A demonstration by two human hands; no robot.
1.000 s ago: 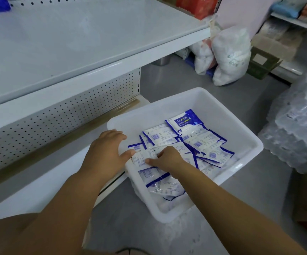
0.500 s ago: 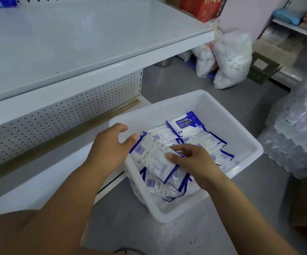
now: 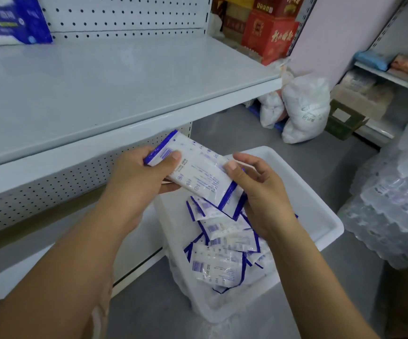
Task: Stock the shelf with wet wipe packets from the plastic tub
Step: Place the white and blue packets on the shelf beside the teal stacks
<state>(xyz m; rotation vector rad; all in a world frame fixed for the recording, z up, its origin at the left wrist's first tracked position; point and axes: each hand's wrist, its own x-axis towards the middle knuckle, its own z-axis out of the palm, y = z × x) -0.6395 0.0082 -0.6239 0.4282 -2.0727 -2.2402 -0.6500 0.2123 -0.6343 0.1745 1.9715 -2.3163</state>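
Note:
A white and blue wet wipe packet (image 3: 198,167) is held above the white plastic tub (image 3: 318,216), tilted, just below the shelf's front edge. My left hand (image 3: 137,177) grips its upper left end, thumb on top. My right hand (image 3: 261,192) pinches its lower right end with thumb and fingers. Several more packets (image 3: 222,250) lie loose in the tub on the floor. The white metal shelf (image 3: 100,89) stretches above and to the left, with a stocked blue and white packet (image 3: 10,20) at its far left back.
A lower shelf (image 3: 12,272) runs beside the tub. White filled bags (image 3: 303,108) and a cardboard box (image 3: 344,118) sit on the grey floor behind. Wrapped bottle packs (image 3: 393,204) stand at the right. Red cartons (image 3: 269,30) are stacked past the shelf's end.
Both hands have lifted a packet out of the tub up toward the shelf edge. The left hand left the tub rim and took the packet's end. The view tilted upward.

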